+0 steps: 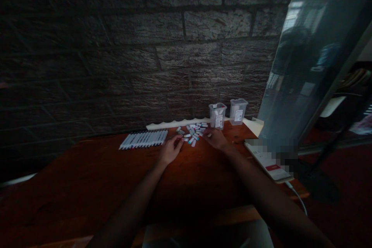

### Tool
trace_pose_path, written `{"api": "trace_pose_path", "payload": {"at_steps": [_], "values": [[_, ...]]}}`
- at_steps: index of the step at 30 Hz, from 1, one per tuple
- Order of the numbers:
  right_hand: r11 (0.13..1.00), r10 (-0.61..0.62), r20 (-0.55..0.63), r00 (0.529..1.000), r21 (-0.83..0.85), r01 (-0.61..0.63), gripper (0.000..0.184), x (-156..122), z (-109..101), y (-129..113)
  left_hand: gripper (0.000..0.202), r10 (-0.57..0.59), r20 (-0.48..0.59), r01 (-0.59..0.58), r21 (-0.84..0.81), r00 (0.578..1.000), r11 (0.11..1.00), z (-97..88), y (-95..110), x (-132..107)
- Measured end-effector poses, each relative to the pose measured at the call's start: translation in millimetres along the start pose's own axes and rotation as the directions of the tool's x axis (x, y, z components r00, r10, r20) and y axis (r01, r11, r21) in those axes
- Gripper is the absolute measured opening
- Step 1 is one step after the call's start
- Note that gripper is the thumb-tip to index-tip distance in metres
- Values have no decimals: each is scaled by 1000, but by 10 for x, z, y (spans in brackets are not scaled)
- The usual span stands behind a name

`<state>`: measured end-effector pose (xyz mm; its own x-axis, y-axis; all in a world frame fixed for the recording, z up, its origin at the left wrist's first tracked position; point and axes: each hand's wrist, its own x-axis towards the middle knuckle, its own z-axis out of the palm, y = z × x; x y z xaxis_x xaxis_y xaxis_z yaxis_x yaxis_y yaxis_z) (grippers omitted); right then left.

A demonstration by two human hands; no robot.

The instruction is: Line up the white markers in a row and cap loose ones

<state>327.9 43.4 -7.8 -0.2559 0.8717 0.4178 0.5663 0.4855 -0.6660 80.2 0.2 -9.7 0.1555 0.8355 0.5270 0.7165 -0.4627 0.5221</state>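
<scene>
A loose pile of small white marker caps (192,135), some with coloured ends, lies on the wooden table between my hands. My left hand (171,149) is at the pile's left edge, thumb and forefinger drawn together at the tips. Whatever is between those tips is too small to make out. On the pile's right side, my right hand (215,138) has its fingers curled in a pinch, with a small pale bit at them that I cannot identify. Left of the pile, several white markers (143,139) lie side by side in a neat row.
Two clear plastic boxes (217,121) with labels stand behind my right hand, the nearer one holding some white pieces. A tablet-like device (269,161) with a white cable (299,197) lies at the table's right edge. A stone-block wall (174,58) rises behind.
</scene>
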Motion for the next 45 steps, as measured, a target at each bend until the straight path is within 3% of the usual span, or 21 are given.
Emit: {"api": "trace_pose_path", "payload": {"at_steps": [3, 7, 13, 16, 19, 22, 38, 45], "values": [[997, 14, 80, 997, -74, -8, 11, -12, 36, -8, 27, 29, 16, -29, 34, 999, 999, 0, 1, 2], [995, -8, 77, 997, -101, 15, 12, -23, 40, -32, 26, 37, 38, -39, 44, 999, 998, 13, -16, 5], [977, -132, 142, 981, -150, 154, 20, -32, 71, -80, 28, 27, 74, -35, 106, 997, 994, 24, -42, 7], [973, -128, 185, 974, -166, 159, 21, -31, 97, -70, 35, -92, 8, 85, 313, 996, 946, -15, -36, 1], [972, -106, 196, 975, -187, 143, 23, -26, 104, -58, 50, -247, -65, 242, 542, 967, 805, -78, -20, -13], [967, -105, 194, 975, -208, 146, 24, -27, 96, -58, 53, -329, -21, 268, 632, 944, 727, -124, -3, -20], [979, -90, 165, 982, -164, 118, 18, -26, 85, -82, 35, -292, 30, 210, 623, 956, 753, -156, -40, 5], [980, -72, 163, 984, -170, 100, 17, -31, 73, -104, 32, -260, 38, 179, 632, 965, 755, -199, 64, 12]]}}
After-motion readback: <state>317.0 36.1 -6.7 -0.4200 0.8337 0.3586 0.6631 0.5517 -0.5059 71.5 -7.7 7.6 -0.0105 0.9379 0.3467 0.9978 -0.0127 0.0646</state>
